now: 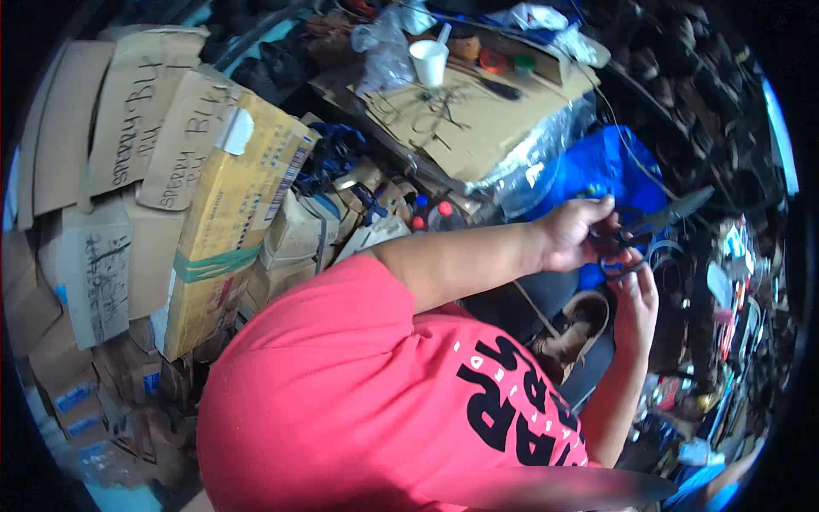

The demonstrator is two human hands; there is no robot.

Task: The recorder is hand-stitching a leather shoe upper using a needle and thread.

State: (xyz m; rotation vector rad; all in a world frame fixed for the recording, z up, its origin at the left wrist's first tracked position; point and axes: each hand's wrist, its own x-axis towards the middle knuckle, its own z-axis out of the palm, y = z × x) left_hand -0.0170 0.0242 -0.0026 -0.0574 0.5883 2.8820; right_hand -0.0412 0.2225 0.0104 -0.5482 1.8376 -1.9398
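Observation:
Both hands meet in front of my body, at the right of the picture. Dark-handled scissors are between them, blades pointing up and to the right. My left hand is closed around the upper part of the handles. Below it, my right hand has its fingers bent at the lower handle loop. The blades look close together, and nothing shows between them. Under the hands, by my lap, lies a brown shoe with a pale opening, partly hidden by my shirt.
Ahead stands a cardboard-topped surface holding a white cup, dark cords and a dark-handled tool. A blue bag hangs close behind the hands. Cardboard boxes pile up at left, near red-capped bottles. Dark clutter fills the right.

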